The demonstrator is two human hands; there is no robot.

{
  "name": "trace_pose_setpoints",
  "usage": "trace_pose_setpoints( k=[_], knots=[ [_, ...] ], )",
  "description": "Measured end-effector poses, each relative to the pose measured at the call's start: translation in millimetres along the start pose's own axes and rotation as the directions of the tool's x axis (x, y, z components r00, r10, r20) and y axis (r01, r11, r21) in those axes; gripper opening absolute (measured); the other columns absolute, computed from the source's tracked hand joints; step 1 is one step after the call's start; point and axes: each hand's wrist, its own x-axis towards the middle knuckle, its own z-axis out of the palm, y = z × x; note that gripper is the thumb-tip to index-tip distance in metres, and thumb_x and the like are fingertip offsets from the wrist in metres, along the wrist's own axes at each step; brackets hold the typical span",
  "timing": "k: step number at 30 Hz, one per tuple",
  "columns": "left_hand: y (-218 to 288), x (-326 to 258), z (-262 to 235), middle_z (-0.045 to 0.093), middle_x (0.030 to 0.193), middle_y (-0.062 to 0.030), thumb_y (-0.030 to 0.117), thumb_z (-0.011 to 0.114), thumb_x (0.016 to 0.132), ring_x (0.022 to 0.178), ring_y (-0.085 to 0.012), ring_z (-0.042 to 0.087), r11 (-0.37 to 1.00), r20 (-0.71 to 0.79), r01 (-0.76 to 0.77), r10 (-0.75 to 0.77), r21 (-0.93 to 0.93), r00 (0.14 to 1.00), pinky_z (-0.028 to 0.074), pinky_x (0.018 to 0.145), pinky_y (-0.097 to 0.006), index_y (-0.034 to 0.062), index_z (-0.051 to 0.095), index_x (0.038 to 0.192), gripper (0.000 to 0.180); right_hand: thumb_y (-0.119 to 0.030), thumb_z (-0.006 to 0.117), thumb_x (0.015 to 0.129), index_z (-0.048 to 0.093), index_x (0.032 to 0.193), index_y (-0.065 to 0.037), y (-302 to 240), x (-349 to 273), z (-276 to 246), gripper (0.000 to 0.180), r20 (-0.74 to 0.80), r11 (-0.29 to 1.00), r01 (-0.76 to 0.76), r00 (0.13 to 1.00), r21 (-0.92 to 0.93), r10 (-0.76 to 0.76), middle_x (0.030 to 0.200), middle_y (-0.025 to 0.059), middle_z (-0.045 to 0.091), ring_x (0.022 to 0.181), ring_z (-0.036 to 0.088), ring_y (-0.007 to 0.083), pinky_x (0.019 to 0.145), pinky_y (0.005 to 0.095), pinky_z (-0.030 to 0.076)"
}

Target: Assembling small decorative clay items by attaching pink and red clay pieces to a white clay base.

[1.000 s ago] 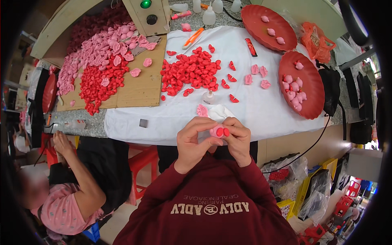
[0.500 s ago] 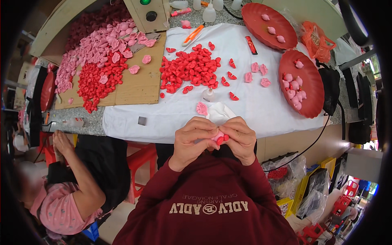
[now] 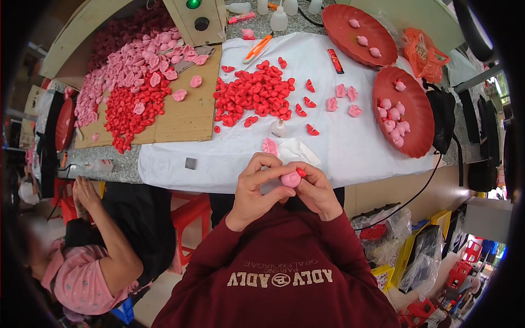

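Observation:
A small rounded pink toy part (image 3: 290,180) with a red piece (image 3: 301,172) at its upper right sits between my hands, just off the table's near edge. My left hand (image 3: 252,188) pinches the pink part between thumb and fingers. On its other side my right hand (image 3: 318,191) has thumb and forefinger closed around the red piece and the part's edge. Just beyond my fingers are a pink curved shell (image 3: 269,146), a crumpled white cloth (image 3: 298,151) and a small clear glue bottle (image 3: 278,129). A heap of red pieces (image 3: 254,90) lies farther off on the white table cloth (image 3: 350,147).
Two red scalloped trays (image 3: 424,131) (image 3: 339,41) at right hold pink parts. Cardboard (image 3: 188,120) at left carries pink and red piles. An orange cutter (image 3: 257,48) and a grey square (image 3: 190,163) lie on the cloth. A co-worker (image 3: 93,262) sits at left.
The pink toy part has been turned in my fingers: its red pieces faced down toward me, and now one red piece shows at the upper right. My right fingers have shifted around it.

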Motion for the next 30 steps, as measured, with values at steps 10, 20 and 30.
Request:
trace_pose_setpoints(
  k=[10, 20, 30],
  knots=[
    [-1, 0, -3, 0.048, 0.092, -0.0048, -0.001, 0.068, 0.071, 0.092, -0.0181, 0.047, 0.994, 0.066, 0.063, -0.058, -0.087, 0.996, 0.039, 0.085, -0.03, 0.0041, 0.062, 0.087, 0.018, -0.013, 0.056, 0.087, 0.046, 0.119, 0.001, -16, -2, -1, 0.036, 0.017, 0.989, -0.077, 0.997, -0.127, 0.08, 0.109, 0.0069, 0.053, 0.099, 0.052, 0.0135, 0.085, 0.0274, 0.043],
    [-8, -2, 0, 0.053, 0.1, -0.0097, -0.004, 0.065, 0.074, 0.097, -0.019, 0.052, 0.974, -0.072, 0.019, -0.036, -0.225, 0.997, 0.043, 0.086, -0.031, -0.0003, 0.061, 0.093, 0.02, -0.006, 0.062, 0.079, 0.056, 0.106, 0.001, -19, 0, 8, 0.029, 0.036, 0.7, 0.29, 0.935, -0.653, -0.354, 0.101, 0.0093, 0.057, 0.093, 0.054, 0.0182, 0.078, 0.0284, 0.044],
    [-17, -17, 8, 0.054, 0.102, -0.0105, -0.012, 0.057, 0.075, 0.072, -0.0139, 0.059, 0.944, -0.051, 0.13, -0.153, -0.303, 0.987, 0.049, 0.049, -0.022, -0.0013, 0.063, 0.096, 0.024, -0.007, 0.071, 0.066, 0.06, 0.102, -0.002, -17, -5, 13, 0.038, 0.119, 0.372, 0.39, 0.808, -0.842, -0.578, 0.095, 0.0113, 0.059, 0.083, 0.057, 0.0249, 0.072, 0.0306, 0.046]
  ],
)
